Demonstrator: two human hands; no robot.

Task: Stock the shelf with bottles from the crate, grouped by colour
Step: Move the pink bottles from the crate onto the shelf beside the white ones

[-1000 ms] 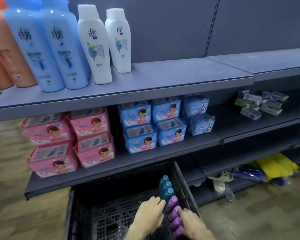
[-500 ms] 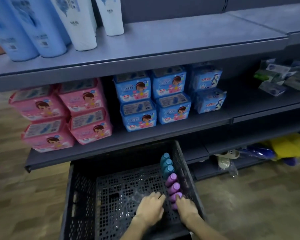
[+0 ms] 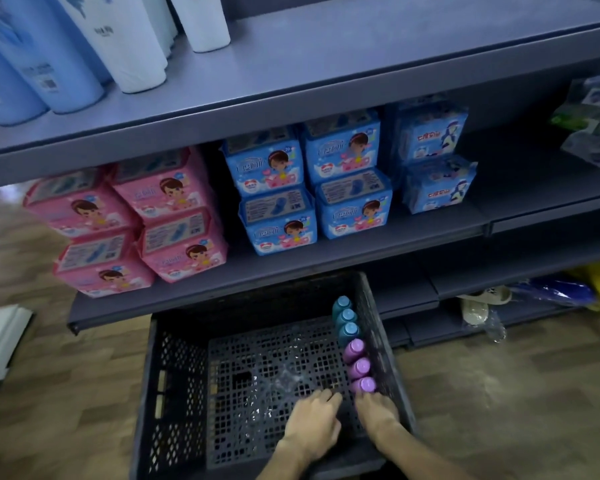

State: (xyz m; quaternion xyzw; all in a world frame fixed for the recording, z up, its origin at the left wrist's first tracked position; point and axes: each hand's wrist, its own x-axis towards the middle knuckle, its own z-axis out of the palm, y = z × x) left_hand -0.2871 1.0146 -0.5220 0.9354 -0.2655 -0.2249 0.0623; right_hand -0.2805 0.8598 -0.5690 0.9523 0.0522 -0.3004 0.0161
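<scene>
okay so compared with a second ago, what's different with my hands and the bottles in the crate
Mostly the view tilted down, so more of the crate shows. Both hands drew back toward its near end: the right hand, earlier alongside the purple bottles, is now behind the nearest one, and whether it grips anything is hidden. The left hand holds nothing. The teal bottles and purple ones kept their row.

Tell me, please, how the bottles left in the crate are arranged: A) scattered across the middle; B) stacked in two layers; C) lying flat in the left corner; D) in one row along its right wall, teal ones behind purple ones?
D: three teal bottles and three purple bottles stand in one row against the right wall of the crate, teal farther back.
</scene>
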